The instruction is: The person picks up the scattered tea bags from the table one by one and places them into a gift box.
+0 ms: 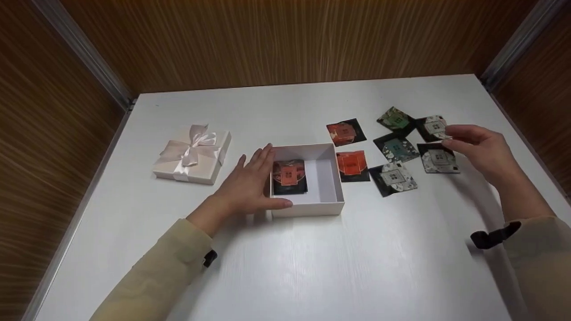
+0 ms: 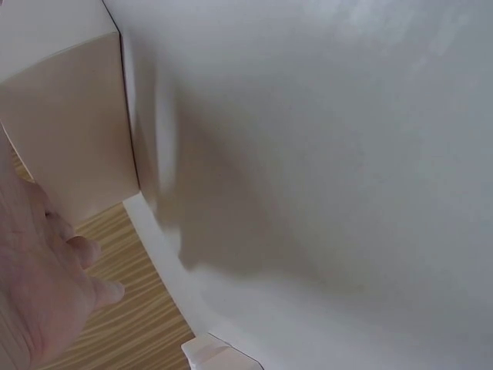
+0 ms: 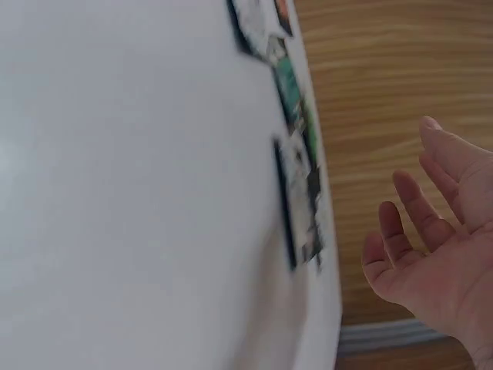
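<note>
An open white box (image 1: 308,210) stands mid-table with a red-and-black sachet (image 1: 289,176) lying flat in its left half. My left hand (image 1: 250,183) rests against the box's left side, fingers extended along the wall and thumb over the front left corner. In the left wrist view its fingers lie beside the box wall (image 2: 73,127). My right hand (image 1: 484,149) hovers at the right by a grey-and-black sachet (image 1: 439,158) and a white-patterned sachet (image 1: 435,128). Its thumb and index finger are apart, and the right wrist view shows its palm (image 3: 439,270) holding nothing.
Right of the box lie two red sachets (image 1: 353,166), a green one (image 1: 395,119), a teal one (image 1: 396,147) and another white-patterned one (image 1: 393,177). A pale lid (image 1: 189,154) with a ribbon bow sits at left. Wood-grain panels (image 1: 294,40) enclose the white table (image 1: 357,267).
</note>
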Tool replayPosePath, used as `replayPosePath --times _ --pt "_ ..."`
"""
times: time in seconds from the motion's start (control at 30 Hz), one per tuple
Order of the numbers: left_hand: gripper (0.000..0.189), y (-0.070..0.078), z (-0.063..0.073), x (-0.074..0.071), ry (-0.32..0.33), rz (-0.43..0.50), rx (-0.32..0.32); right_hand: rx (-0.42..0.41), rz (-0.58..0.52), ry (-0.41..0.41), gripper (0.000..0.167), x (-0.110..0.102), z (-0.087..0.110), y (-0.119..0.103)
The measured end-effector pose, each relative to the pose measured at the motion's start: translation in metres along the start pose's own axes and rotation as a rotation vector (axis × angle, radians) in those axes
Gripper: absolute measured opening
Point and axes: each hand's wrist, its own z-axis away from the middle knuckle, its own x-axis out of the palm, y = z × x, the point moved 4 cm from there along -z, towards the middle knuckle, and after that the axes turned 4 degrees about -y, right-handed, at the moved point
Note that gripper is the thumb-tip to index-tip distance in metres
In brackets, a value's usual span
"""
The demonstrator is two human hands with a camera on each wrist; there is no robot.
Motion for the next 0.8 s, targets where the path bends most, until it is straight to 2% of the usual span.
replayPosePath --times 0.23,0.43,0.8 --pt "0.143 -0.001 0.000 0.001 0.005 -0.007 0.001 0.067 0.027 -0.022 0.071 -0.003 -0.007 0.033" --pt "0.142 0.000 -0.001 0.001 0.006 0.003 0.003 0.139 0.009 -0.113 0.079 -0.005 -0.010 0.052" --pt "0.141 0.000 0.003 0.000 0.007 0.000 0.015 0.168 0.034 -0.203 0.096 -0.003 -0.015 0.058"
